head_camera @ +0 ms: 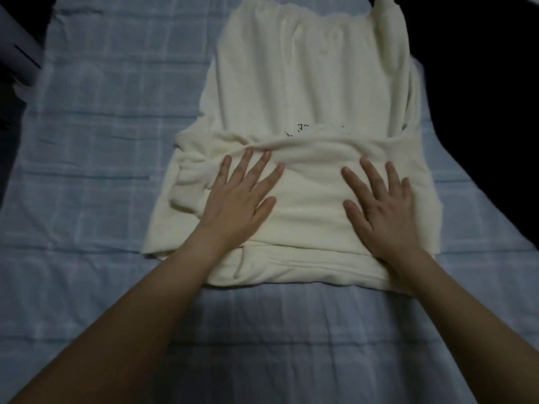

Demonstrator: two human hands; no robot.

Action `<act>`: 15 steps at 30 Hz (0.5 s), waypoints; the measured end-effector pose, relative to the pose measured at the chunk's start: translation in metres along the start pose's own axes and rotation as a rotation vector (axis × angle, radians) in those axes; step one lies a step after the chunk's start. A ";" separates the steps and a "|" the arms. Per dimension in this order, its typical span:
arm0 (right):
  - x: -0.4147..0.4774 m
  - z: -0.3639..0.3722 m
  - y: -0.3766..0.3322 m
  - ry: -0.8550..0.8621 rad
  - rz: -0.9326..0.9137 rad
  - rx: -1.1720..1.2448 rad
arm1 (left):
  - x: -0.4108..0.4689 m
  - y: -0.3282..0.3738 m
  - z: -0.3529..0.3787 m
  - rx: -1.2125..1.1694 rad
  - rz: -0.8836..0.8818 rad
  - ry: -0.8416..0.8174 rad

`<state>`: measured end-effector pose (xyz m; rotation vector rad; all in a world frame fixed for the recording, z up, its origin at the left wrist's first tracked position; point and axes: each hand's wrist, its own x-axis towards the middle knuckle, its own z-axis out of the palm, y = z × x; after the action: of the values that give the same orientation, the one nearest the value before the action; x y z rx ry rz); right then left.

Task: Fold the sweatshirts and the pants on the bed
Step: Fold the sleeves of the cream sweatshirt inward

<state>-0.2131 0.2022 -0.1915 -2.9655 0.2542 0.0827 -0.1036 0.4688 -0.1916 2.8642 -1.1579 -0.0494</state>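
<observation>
So, where does the garment lie?

A cream sweatshirt (306,83) lies spread lengthwise down the middle of a bed (102,112) covered in a pale blue checked sheet. Its near part is doubled over into a thicker layer, which partly hides some dark printed lettering (303,127).

And how would it likely handle?

It looks like soft, thick knit, so I would judge it light, limp and not at all fragile. It should drape and crease instead of holding a shape, and it probably grips the sheet rather than sliding. Loose folds bunch at the left side of the doubled part.

Where would one take hold?

Probably at the two outer corners of the doubled near layer, or along its far folded edge, so that both layers lift together.

What are the hands doing?

Both arms reach forward, bare to the elbow. The left hand (242,199) lies palm down on the left of the doubled layer, fingers straight and fanned apart. The right hand (382,211) lies the same way on the right, well apart from the other. Neither hand pinches or grasps cloth; both press flat on it, as if smoothing the fold.
</observation>
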 end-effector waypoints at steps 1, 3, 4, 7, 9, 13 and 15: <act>-0.007 -0.001 0.002 0.007 0.013 -0.023 | -0.004 0.001 0.001 -0.007 0.002 0.014; -0.029 0.002 0.009 0.049 0.049 -0.057 | -0.015 0.001 0.006 -0.009 0.019 0.033; -0.039 0.005 0.013 0.060 0.065 -0.062 | -0.019 0.002 0.010 -0.010 0.034 0.037; -0.045 0.006 0.014 0.020 0.090 -0.065 | -0.019 0.004 0.011 -0.038 0.037 0.024; -0.039 0.000 0.010 -0.018 0.089 -0.064 | -0.016 0.006 0.002 -0.061 0.027 -0.021; -0.042 -0.017 0.004 -0.054 0.107 0.023 | -0.009 0.014 -0.030 -0.093 -0.022 -0.058; -0.030 -0.029 0.003 0.003 0.120 0.151 | 0.009 0.012 -0.048 -0.160 -0.001 0.073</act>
<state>-0.2418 0.1997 -0.1609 -2.7993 0.4197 0.0711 -0.1029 0.4559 -0.1432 2.7032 -1.0867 -0.0350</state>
